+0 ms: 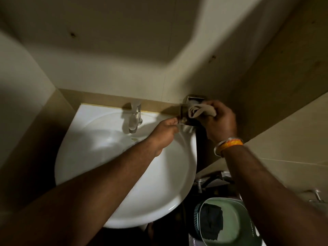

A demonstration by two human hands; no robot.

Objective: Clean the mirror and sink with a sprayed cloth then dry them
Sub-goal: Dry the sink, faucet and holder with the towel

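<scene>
Right hand (219,119) clutching cloth (201,110) beside sink (124,174); left hand (164,134) curled, grip unclear.

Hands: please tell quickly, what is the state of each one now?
Left hand: fingers pinch the edge of the metal holder.
Right hand: fingers curled round the cloth, holding it.

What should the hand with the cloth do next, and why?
Probably rub the bunched beige cloth across the shiny metal wall holder. The right hand already presses it there, while the left hand touches the holder's front edge above the white round sink.
</scene>
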